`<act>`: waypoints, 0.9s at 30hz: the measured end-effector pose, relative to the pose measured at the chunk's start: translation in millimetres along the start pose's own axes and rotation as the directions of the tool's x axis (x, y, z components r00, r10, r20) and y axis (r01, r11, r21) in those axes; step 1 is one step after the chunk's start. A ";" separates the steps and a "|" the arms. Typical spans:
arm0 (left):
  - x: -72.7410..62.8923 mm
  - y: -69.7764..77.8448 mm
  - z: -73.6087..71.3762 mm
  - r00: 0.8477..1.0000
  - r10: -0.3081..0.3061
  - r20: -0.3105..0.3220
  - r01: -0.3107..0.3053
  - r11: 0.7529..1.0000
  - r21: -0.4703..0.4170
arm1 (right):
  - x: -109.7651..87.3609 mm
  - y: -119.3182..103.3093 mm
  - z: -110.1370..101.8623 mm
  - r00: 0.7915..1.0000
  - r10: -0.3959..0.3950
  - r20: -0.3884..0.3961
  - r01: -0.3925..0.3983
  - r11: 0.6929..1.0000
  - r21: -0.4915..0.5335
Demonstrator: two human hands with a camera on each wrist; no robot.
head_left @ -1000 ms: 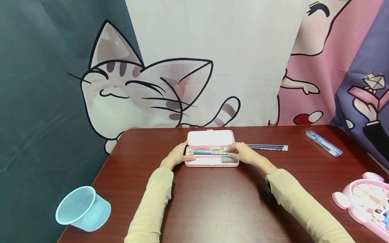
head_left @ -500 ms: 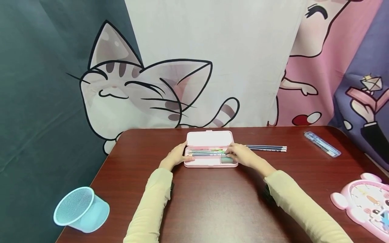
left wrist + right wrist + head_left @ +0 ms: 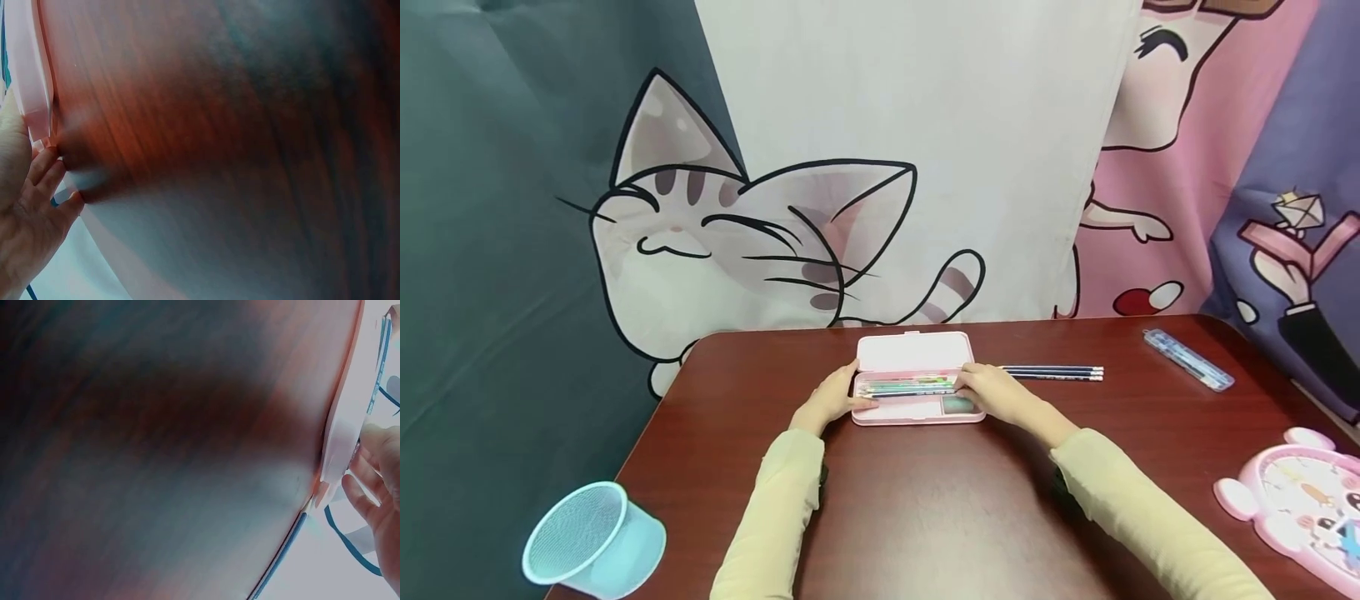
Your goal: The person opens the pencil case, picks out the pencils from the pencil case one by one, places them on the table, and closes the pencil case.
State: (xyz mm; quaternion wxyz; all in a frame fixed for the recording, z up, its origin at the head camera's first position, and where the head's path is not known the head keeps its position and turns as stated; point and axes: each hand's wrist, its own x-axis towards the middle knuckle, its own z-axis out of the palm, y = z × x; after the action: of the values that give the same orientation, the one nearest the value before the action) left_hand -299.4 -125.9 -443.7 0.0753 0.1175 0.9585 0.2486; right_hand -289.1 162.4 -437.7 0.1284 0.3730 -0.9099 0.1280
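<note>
A pink pencil case [image 3: 887,420] lies with its lid [image 3: 913,352] raised near the back of the table. Several pencils [image 3: 910,392] lie lengthwise inside it, and a grey-green piece [image 3: 957,405] sits in its front right compartment. My left hand [image 3: 830,400] grips the case's left end, thumb over the front part; the left wrist view shows the fingers [image 3: 47,165] round that end. At the right end, my right hand [image 3: 996,392] pinches a dark blue pencil in the case. The right wrist view shows the thumb [image 3: 374,434] at that pencil's end; the fingertip contact is partly hidden.
Several dark blue pencils [image 3: 1060,373] lie on the table right of the case, behind my right hand. A clear blue pack [image 3: 1189,360] is at the back right. A pink animal-shaped clock [image 3: 1300,500] lies front right; a light blue mesh cup [image 3: 617,550] stands front left.
The head view has tilted up slightly, so things sit lower in it. My right hand has shifted slightly with the pencil, which lies nearer the others in the case. The left hand keeps its grip.
</note>
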 end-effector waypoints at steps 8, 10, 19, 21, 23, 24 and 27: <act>-1.5 -3.8 3.5 1.000 -0.012 0.001 0.012 1.000 -0.010 | -4.2 2.3 2.2 0.998 0.050 -0.024 -0.047 0.993 0.108; -0.2 -3.3 2.9 1.000 -0.011 0.004 0.011 1.000 -0.016 | -5.9 6.3 0.7 0.996 0.072 -0.051 -0.064 0.987 0.146; 3.4 0.7 -0.3 1.000 -0.031 0.002 0.031 1.000 -0.003 | -25.7 45.0 -13.6 0.978 0.057 -0.199 -0.048 0.997 0.052; 3.1 1.7 0.0 1.000 -0.025 0.003 0.025 1.000 -0.002 | -36.1 55.8 -19.7 0.974 0.053 -0.220 -0.050 0.999 0.021; 2.4 2.6 0.1 1.000 -0.025 0.010 0.025 1.000 -0.001 | -48.2 66.3 -25.1 0.970 0.058 -0.238 -0.059 0.998 0.006; 1.7 2.7 -0.1 1.000 -0.027 0.012 0.027 1.000 0.000 | -54.7 70.9 -27.5 0.968 0.068 -0.243 -0.070 0.998 0.002; -0.1 2.3 -1.1 0.999 -0.031 0.017 0.031 0.999 0.007 | -74.8 83.2 -34.1 0.962 0.111 -0.249 -0.113 0.994 0.003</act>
State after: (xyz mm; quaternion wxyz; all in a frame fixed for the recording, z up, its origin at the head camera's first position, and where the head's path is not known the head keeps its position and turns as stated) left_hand -299.1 -124.5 -441.6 0.0870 0.1048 0.9604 0.2432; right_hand -292.1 279.2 -441.9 0.2359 0.3013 -0.9070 0.1758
